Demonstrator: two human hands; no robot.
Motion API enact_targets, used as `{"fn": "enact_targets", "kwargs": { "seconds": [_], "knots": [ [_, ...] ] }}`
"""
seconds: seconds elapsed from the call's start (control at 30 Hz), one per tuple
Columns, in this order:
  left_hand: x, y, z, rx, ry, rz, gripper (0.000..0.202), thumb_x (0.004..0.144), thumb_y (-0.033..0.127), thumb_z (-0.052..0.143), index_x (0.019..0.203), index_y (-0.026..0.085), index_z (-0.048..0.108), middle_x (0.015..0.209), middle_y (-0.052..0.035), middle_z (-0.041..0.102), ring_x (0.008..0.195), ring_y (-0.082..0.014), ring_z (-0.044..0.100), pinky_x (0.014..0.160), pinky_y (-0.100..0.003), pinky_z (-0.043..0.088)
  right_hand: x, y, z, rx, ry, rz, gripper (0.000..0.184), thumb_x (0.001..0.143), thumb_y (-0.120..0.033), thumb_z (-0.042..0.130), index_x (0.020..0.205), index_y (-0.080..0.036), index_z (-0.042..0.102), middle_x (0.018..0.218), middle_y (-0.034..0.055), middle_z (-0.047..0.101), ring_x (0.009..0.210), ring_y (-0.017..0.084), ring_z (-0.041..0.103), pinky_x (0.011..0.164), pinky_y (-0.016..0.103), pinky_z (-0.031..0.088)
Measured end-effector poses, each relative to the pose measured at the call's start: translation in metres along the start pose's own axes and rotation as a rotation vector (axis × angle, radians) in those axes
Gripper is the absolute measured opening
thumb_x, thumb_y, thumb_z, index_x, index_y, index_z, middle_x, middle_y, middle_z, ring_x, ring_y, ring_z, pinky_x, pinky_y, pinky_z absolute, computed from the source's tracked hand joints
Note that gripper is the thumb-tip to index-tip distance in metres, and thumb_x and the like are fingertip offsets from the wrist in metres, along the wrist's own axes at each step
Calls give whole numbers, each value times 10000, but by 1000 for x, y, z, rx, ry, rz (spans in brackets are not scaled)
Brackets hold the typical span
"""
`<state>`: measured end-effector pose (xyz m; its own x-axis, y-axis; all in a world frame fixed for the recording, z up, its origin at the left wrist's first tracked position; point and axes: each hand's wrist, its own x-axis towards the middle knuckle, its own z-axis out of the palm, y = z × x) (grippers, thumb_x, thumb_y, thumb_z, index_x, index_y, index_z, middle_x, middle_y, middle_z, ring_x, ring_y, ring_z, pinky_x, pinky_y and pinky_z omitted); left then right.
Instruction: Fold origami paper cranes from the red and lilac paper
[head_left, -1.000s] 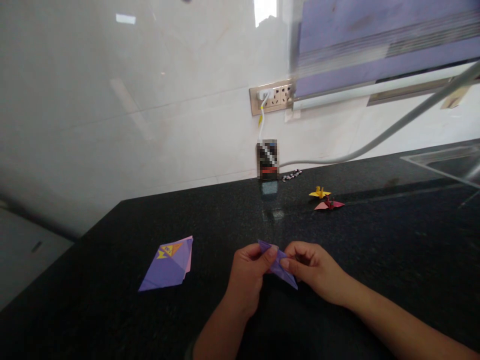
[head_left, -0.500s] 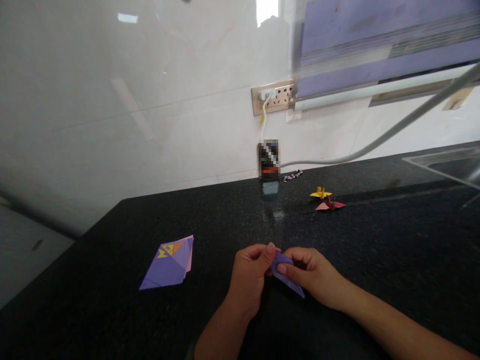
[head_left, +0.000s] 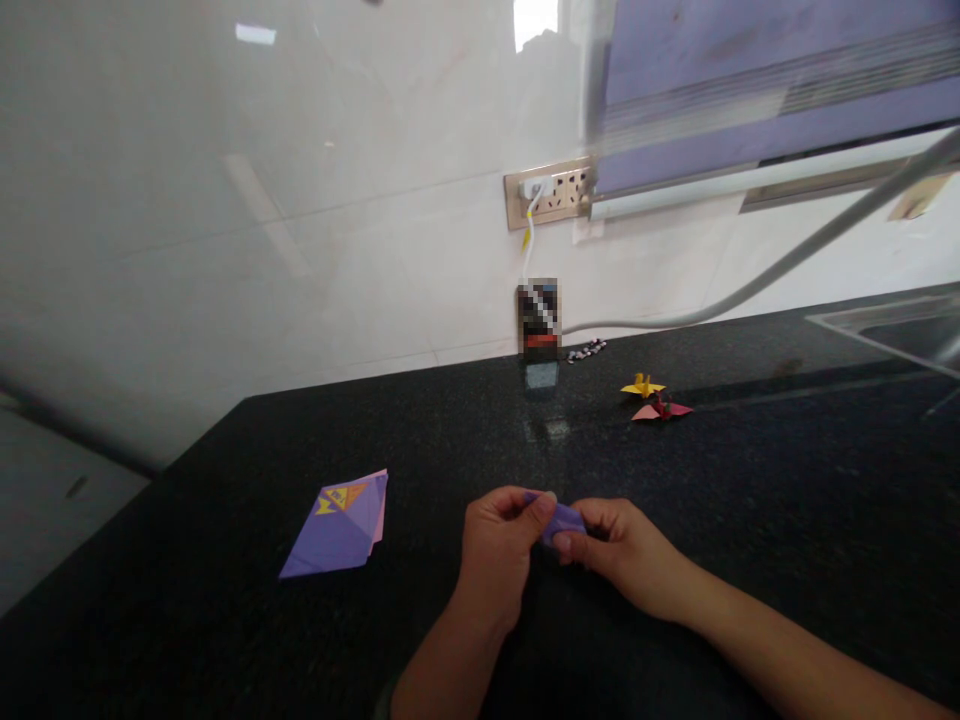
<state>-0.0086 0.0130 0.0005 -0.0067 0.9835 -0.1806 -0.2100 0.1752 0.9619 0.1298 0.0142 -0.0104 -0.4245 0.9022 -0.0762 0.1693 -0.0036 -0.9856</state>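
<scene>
Both hands meet low in the middle of the view over a black stone counter [head_left: 225, 640]. Between them is a small folded purple paper [head_left: 562, 519], mostly hidden by fingers. My left hand [head_left: 499, 555] pinches its left end with thumb and forefinger. My right hand [head_left: 619, 555] pinches its right side, fingers curled around it. The paper is held just above the counter.
A larger folded purple paper [head_left: 337, 535] lies on the counter to the left. A yellow paper crane [head_left: 641, 384] and a red paper crane [head_left: 661, 409] sit farther back on the right. A small dark device [head_left: 537, 320] leans against the white wall under a socket strip [head_left: 551, 197]. A clear sheet's edge [head_left: 885, 330] is at right.
The purple paper's long point, which stuck out toward the lower right, is folded in; the piece now looks much smaller between my fingers. The hands stayed in about the same place.
</scene>
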Motion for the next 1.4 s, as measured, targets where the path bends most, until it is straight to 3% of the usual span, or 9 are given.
{"fn": "enact_targets", "kwargs": {
  "seconds": [0.1,0.2,0.37,0.57,0.77,0.97,1.1,1.4],
  "knots": [
    [-1,0,0,-21,-96,-21,153,622,240,673,707,118,636,621,-30,625,554,-114,538,555,-239,411,0,2,-1,-20,12,-16,282,738,-384,539,583,-148,535,517,-35,433,482,77,361,457,196,280],
    [-2,1,1,8,-164,-7,115,626,218,664,665,113,635,575,-30,617,538,-122,539,557,-249,416,0,4,-1,-39,15,-14,284,731,-377,543,558,-154,520,505,-36,426,475,76,347,446,195,273],
    [-3,1,4,24,-78,15,114,607,209,674,577,114,618,530,-20,596,508,-111,516,530,-233,400,-1,1,0,-28,8,-17,263,730,-336,547,544,-152,520,490,-40,418,473,75,340,453,198,275],
    [1,-2,-1,-1,-97,-17,303,703,395,570,611,112,628,536,-27,583,493,-114,510,516,-244,396,-1,-1,-1,-26,2,-6,299,724,-383,549,541,-147,543,483,-43,421,461,76,353,449,200,276],
    [3,-2,-4,22,45,71,209,649,325,645,633,117,643,523,-1,556,492,-89,469,499,-214,367,-2,-1,-2,-59,-6,-4,297,727,-375,552,539,-144,543,479,-46,406,459,74,345,445,199,269],
    [1,1,-2,24,-73,30,295,690,379,590,864,148,647,620,-12,584,508,-91,467,477,-207,354,-1,1,-3,-5,42,-5,307,722,-409,548,562,-147,544,497,-39,445,466,79,370,453,199,278],
    [-1,4,-1,151,-140,34,236,648,347,635,696,117,662,597,-35,597,512,-100,467,470,-205,334,1,3,-3,29,48,2,309,713,-431,554,586,-149,538,544,-19,496,489,87,411,469,200,313],
    [5,0,-6,101,50,114,224,667,323,625,577,119,598,486,22,496,453,-67,377,461,-201,295,1,3,-3,-27,24,40,346,772,-424,483,561,-152,521,489,-27,470,428,75,385,429,196,296]
  ]
}}
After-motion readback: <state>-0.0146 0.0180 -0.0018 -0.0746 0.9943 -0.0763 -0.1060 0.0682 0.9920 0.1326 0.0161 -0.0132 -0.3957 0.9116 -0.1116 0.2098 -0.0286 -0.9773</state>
